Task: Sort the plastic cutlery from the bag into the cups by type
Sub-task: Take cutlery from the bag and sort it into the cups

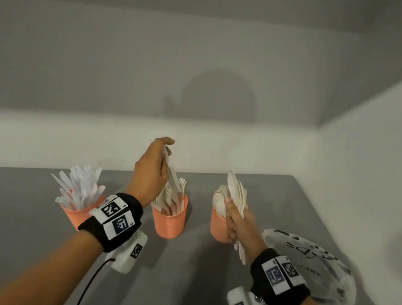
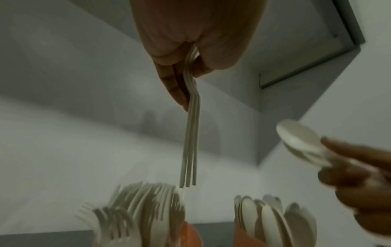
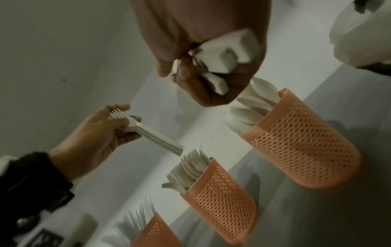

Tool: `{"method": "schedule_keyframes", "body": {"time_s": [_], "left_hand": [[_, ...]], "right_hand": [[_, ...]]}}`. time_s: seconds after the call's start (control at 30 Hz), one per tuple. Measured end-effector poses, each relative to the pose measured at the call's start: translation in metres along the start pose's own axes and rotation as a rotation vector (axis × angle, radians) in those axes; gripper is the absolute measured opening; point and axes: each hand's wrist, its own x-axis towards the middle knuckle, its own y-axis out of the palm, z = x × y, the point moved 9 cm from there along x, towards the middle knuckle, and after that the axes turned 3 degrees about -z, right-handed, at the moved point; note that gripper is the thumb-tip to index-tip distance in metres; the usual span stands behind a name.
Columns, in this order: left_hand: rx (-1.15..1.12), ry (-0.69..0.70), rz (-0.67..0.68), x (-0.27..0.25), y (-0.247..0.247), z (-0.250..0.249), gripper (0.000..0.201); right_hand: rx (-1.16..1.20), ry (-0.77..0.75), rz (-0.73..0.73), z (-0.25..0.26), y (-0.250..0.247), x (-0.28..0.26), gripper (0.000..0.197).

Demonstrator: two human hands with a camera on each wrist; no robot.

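Three orange mesh cups stand in a row on the grey table. The left cup [image 1: 76, 212] holds white knives, the middle cup [image 1: 169, 219] forks, the right cup [image 1: 218, 227] spoons. My left hand [image 1: 152, 168] pinches a small stack of forks [image 2: 190, 133] by their heads, handles pointing down just above the middle cup [image 3: 220, 198]. My right hand [image 1: 239, 223] grips a bundle of spoons [image 1: 235, 191] in front of the right cup [image 3: 302, 142]; their handle ends stick out below the fist. A white plastic bag [image 1: 313, 268] lies crumpled at the right.
A grey wall runs close behind the table [image 1: 28, 218]; a second wall closes in on the right. The bag lies beside my right wrist. Cables hang from both wrist cameras over the table's front.
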Motion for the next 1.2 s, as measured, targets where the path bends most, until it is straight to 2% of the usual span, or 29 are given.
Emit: {"method": "schedule_keyframes", "body": {"time_s": [0.17, 0.27, 0.4, 0.5, 0.6, 0.7, 0.8, 0.9, 0.97, 1.13, 1.17, 1.2], "left_hand": [[0.107, 0.033, 0.163, -0.015, 0.034, 0.007, 0.044], [0.154, 0.021, 0.222, -0.025, 0.045, 0.012, 0.044], [0.188, 0.020, 0.236, -0.030, 0.052, 0.019, 0.042], [0.205, 0.005, 0.244, -0.034, 0.054, 0.023, 0.055], [0.230, -0.006, 0.275, -0.036, 0.056, 0.023, 0.073], [0.286, -0.004, 0.300, -0.036, 0.058, 0.027, 0.073], [0.305, -0.004, 0.315, -0.038, 0.061, 0.032, 0.071], [0.293, -0.016, 0.338, -0.040, 0.063, 0.035, 0.073], [0.291, -0.014, 0.355, -0.041, 0.066, 0.038, 0.071], [0.315, -0.013, 0.391, -0.043, 0.075, 0.050, 0.064], [0.323, -0.009, 0.390, -0.042, 0.076, 0.051, 0.063], [0.330, -0.003, 0.384, -0.042, 0.076, 0.052, 0.061]], "right_hand": [[-0.023, -0.031, -0.158, 0.019, -0.029, 0.019, 0.054], [0.051, -0.072, -0.206, 0.033, -0.039, 0.031, 0.055], [0.189, -0.092, -0.323, 0.040, -0.049, 0.046, 0.051], [0.244, -0.088, -0.405, 0.041, -0.050, 0.057, 0.045], [0.203, -0.158, -0.449, 0.049, -0.046, 0.065, 0.053], [0.125, -0.259, -0.419, 0.055, -0.038, 0.073, 0.051], [0.084, -0.285, -0.370, 0.048, -0.034, 0.080, 0.044], [0.065, -0.232, -0.357, 0.027, -0.036, 0.087, 0.039], [-0.015, -0.184, -0.369, 0.011, -0.040, 0.092, 0.053], [-0.185, -0.153, -0.363, -0.011, -0.050, 0.098, 0.062], [-0.211, -0.146, -0.354, -0.010, -0.050, 0.096, 0.061], [-0.228, -0.140, -0.343, -0.009, -0.050, 0.093, 0.052]]}}
